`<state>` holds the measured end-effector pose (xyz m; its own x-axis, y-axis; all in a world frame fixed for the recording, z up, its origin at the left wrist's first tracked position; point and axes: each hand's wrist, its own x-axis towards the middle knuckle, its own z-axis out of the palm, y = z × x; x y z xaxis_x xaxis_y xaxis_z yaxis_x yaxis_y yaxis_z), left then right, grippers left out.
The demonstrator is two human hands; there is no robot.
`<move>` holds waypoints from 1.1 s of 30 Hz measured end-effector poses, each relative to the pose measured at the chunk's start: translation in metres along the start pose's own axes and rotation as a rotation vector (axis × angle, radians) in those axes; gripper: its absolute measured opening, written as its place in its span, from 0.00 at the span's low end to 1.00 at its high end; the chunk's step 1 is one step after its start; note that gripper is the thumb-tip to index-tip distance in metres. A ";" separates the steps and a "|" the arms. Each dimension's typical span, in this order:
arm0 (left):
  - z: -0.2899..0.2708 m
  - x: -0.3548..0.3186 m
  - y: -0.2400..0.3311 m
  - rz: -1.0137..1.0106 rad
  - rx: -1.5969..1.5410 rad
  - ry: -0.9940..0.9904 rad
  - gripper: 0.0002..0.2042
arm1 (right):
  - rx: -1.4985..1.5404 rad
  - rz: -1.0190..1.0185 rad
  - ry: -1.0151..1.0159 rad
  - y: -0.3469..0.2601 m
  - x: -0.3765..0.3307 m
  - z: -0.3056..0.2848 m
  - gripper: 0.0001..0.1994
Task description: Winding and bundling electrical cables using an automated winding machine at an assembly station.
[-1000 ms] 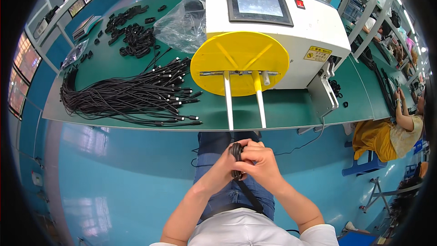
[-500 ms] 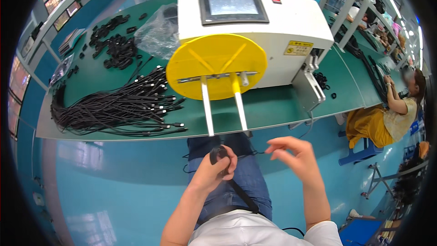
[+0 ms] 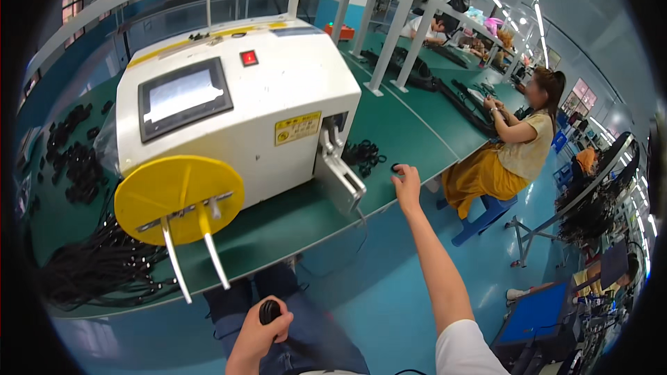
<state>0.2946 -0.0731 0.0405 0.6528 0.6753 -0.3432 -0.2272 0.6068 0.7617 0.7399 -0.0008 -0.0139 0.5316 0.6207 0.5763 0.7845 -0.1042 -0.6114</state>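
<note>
My left hand [image 3: 261, 328] is closed around a coiled black cable [image 3: 269, 312], held low over my lap in front of the table edge. My right arm stretches out to the table's right part. There the fingertips of my right hand [image 3: 408, 184] are closed at a small black piece [image 3: 397, 167], which looks like a small loop or tie. Several similar black loops [image 3: 364, 155] lie in a small pile to the left of that hand, beside the machine. The white machine [image 3: 257, 156] carries a yellow disc [image 3: 179, 198] with two metal prongs sticking out toward me.
A bundle of black cables [image 3: 104, 264] lies on the green table [image 3: 278, 242] at the left, with black coils [image 3: 76, 167] behind it. A metal bracket [image 3: 340, 177] juts from the machine's right side. A person [image 3: 524, 128] sits on a blue stool [image 3: 479, 219] at the right.
My right hand has moved from over my lap out to the small black piece on the table. My left hand still holds the coiled cable. The view has swung to the right.
</note>
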 end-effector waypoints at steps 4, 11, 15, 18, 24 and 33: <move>0.001 0.004 0.000 -0.084 0.096 0.093 0.07 | -0.343 0.028 0.109 0.019 0.030 0.023 0.05; 0.007 0.014 0.005 -0.110 0.167 0.167 0.07 | -0.417 0.067 -0.032 0.032 0.057 0.031 0.06; 0.004 0.015 0.002 -0.147 0.154 0.152 0.06 | -0.250 0.176 -0.078 0.041 0.072 0.037 0.06; 0.002 0.015 0.004 -0.113 0.175 0.089 0.06 | -0.242 0.183 -0.145 0.044 0.076 0.034 0.06; 0.005 0.012 0.004 -0.025 0.230 0.072 0.06 | -0.104 0.331 -0.216 0.033 0.084 0.033 0.07; 0.004 0.012 0.000 -0.022 0.274 0.069 0.06 | -0.341 0.173 -0.231 0.036 0.097 0.052 0.06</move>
<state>0.3051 -0.0668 0.0383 0.6026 0.6959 -0.3906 -0.0034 0.4916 0.8708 0.8035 0.0961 -0.0079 0.6092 0.7250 0.3212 0.7714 -0.4479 -0.4521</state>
